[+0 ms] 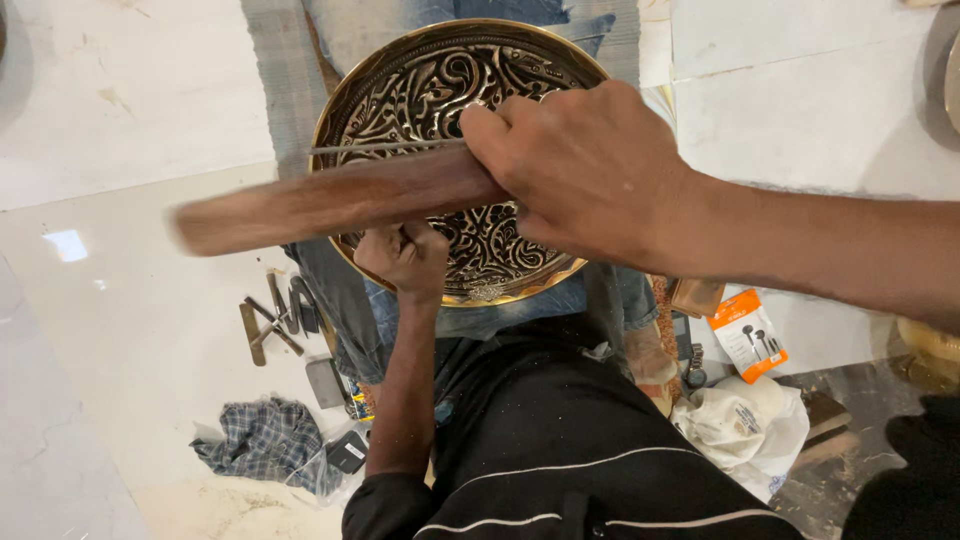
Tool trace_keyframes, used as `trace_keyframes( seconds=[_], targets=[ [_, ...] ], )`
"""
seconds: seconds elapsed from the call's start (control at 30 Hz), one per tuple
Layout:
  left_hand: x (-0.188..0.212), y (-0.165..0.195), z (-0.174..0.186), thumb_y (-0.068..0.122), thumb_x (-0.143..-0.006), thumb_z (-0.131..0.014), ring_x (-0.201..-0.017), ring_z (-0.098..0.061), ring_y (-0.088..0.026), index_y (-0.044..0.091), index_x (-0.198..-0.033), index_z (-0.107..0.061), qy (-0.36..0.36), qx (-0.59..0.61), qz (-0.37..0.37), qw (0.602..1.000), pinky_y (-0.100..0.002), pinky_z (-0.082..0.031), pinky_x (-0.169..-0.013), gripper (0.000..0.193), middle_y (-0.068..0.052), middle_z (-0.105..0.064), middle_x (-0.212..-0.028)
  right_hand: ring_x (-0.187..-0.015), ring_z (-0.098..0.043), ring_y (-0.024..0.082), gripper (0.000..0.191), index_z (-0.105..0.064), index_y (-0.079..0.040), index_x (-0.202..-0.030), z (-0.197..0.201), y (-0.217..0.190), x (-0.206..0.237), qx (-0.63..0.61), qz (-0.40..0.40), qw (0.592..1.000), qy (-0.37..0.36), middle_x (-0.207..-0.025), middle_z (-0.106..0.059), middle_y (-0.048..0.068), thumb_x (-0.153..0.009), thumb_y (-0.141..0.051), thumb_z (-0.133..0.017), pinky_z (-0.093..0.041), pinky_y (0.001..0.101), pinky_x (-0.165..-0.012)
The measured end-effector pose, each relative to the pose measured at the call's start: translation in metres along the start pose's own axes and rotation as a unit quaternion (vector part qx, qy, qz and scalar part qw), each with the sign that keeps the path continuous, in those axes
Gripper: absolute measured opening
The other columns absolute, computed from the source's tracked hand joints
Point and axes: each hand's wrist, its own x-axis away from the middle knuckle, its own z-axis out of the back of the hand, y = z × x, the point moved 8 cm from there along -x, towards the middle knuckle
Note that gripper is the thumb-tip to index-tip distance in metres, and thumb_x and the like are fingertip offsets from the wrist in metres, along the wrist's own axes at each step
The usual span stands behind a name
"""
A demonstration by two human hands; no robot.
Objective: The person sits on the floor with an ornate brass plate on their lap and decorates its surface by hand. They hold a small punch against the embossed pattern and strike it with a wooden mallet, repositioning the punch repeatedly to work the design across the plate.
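Engraved brass plate under two working hands.
Nearest us, the left hand (pixel 405 257) is clenched in a fist at the near rim of the round, ornately engraved brass plate (pixel 400 90), which rests on our lap. Beyond it, the right hand (pixel 580 165) grasps a long brown wooden stick (pixel 330 205), blurred, across the plate.

The round plate (pixel 455 90) is golden brass with a dark ground, covered in raised, curling leaf-and-scroll patterns inside a beaded rim. The wooden stick (pixel 330 200) is reddish brown, the thin rod (pixel 385 147) above it is grey metal, and the trousers (pixel 350 30) under the plate are faded blue denim. The top (pixel 560 450) is black with thin white stripes, the cloth (pixel 265 440) on the pale marble floor (pixel 130 90) is blue-grey checked, and the small packet (pixel 748 335) is orange and white.
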Motion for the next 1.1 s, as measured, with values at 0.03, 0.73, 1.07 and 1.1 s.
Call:
trace_keyframes(
  seconds=[0.03, 0.73, 1.07, 1.1],
  targets=[
    [0.002, -0.004, -0.001, -0.009, -0.086, -0.056, -0.05, -0.045, -0.009, -0.002, -0.118, -0.066, -0.004, 0.012, 0.014, 1.0, -0.029, -0.042, -0.052, 0.034, -0.002, -0.056, -0.065, -0.061, -0.07, 0.027, 0.032, -0.056, -0.007, -0.092, -0.002, -0.001, -0.001, 0.046, 0.002, 0.999, -0.015, -0.075, -0.068, 0.009, -0.071, -0.017, -0.077, -0.052, 0.0386, -0.046],
    [0.005, -0.012, -0.006, -0.007, -0.09, -0.061, -0.054, -0.059, -0.011, 0.001, -0.118, -0.067, -0.011, 0.038, 0.04, 0.998, -0.03, -0.049, -0.051, 0.029, -0.004, -0.068, -0.075, -0.065, -0.071, 0.03, 0.032, -0.057, -0.006, -0.098, -0.007, 0.005, -0.004, -0.012, -0.043, 0.996, -0.075, -0.079, -0.069, 0.011, -0.075, -0.018, -0.076, -0.053, 0.0425, -0.049],
    [0.006, -0.006, -0.004, -0.011, -0.093, -0.062, -0.082, -0.077, -0.018, -0.004, -0.126, -0.064, -0.006, 0.083, 0.011, 0.996, -0.03, -0.061, -0.072, 0.034, -0.012, -0.077, -0.096, -0.067, -0.069, 0.039, 0.04, -0.055, -0.004, -0.101, -0.001, 0.004, -0.01, -0.095, -0.028, 0.995, 0.003, -0.083, -0.07, 0.013, -0.068, -0.014, -0.076, -0.05, 0.0495, -0.051],
    [0.005, -0.004, -0.005, -0.012, -0.094, -0.062, -0.084, -0.076, -0.017, -0.004, -0.125, -0.064, -0.016, 0.099, 0.025, 0.995, -0.03, -0.062, -0.074, 0.032, -0.012, -0.077, -0.098, -0.068, -0.069, 0.04, 0.04, -0.054, -0.004, -0.1, -0.003, 0.007, -0.01, -0.096, -0.044, 0.994, -0.006, -0.081, -0.07, 0.014, -0.067, -0.014, -0.076, -0.05, 0.0498, -0.053]
  ],
)
